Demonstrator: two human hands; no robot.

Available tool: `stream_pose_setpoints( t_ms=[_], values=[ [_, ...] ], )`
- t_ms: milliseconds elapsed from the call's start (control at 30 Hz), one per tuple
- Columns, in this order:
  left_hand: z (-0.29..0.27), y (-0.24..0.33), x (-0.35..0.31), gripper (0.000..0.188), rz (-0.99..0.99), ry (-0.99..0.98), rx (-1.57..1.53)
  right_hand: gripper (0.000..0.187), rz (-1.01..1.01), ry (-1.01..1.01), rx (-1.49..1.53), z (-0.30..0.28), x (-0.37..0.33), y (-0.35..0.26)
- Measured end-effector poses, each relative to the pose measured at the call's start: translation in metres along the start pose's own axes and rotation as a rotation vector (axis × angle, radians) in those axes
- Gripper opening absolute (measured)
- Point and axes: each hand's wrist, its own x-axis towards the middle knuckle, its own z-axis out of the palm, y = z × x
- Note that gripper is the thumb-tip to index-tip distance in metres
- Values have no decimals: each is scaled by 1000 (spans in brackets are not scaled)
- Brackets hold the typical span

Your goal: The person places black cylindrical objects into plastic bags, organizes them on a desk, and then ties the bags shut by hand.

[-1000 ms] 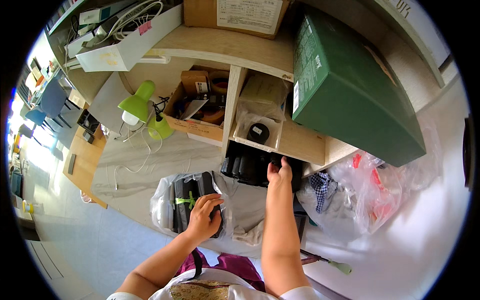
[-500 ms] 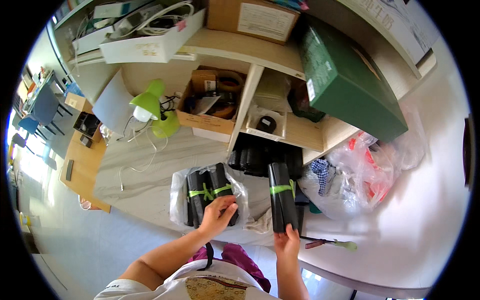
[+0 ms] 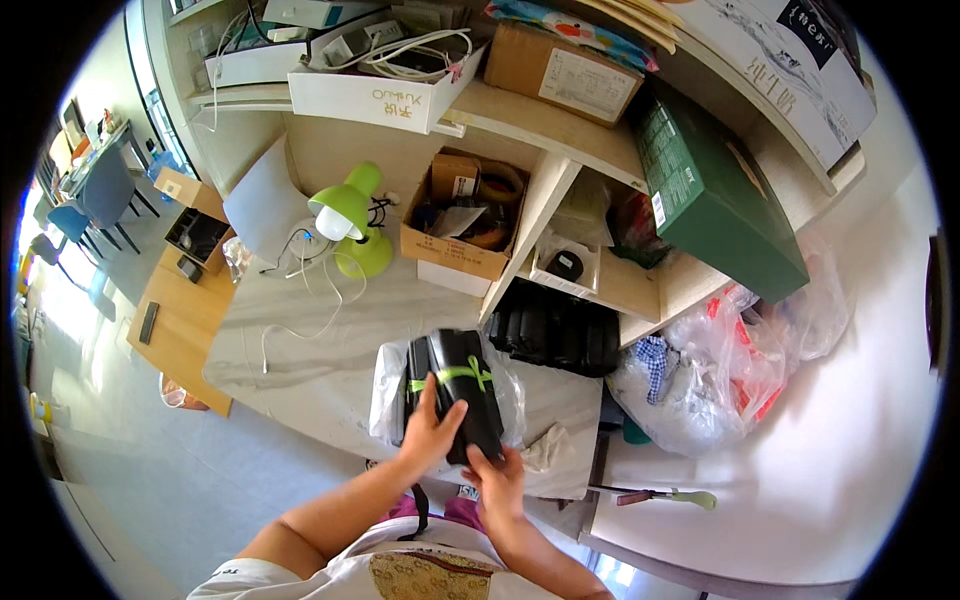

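Observation:
My right hand grips the lower end of a black folded bundle tied with a bright green ribbon. This bundle lies over other black bundles in a clear plastic bag on the marbled desk. My left hand rests against the bundles from the near side, index finger stretched and thumb apart, gripping nothing that I can see. Part of the lower bundles is covered by the held one and by my left hand.
More black packets fill the space under the shelf. A green lamp and a carton of tape rolls stand behind. Right of the desk lie plastic bags and a green-handled tool. A green box juts from the shelf.
My right hand has carried its black bundle leftward, from beside the plastic bag to over the bundles in it. My left hand stays at the bag. The view has shifted slightly.

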Motion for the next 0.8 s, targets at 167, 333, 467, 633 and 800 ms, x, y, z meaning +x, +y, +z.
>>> stream_pose_setpoints(
  t_ms=[167,333,467,633,800],
  values=[
    [-28,43,7,79,223,-47,692,50,-148,-167,-726,-1,44,11],
    [-21,51,5,83,398,21,701,54,-991,324,-1029,-19,45,-28],
    [4,53,23,90,397,38,702,39,-628,-30,-1085,-25,89,-26],
    [8,40,21,89,397,42,744,32,-206,-285,-193,15,71,-61],
    [13,32,3,84,431,-59,830,28,-101,-266,-127,27,71,-61]
  ],
)
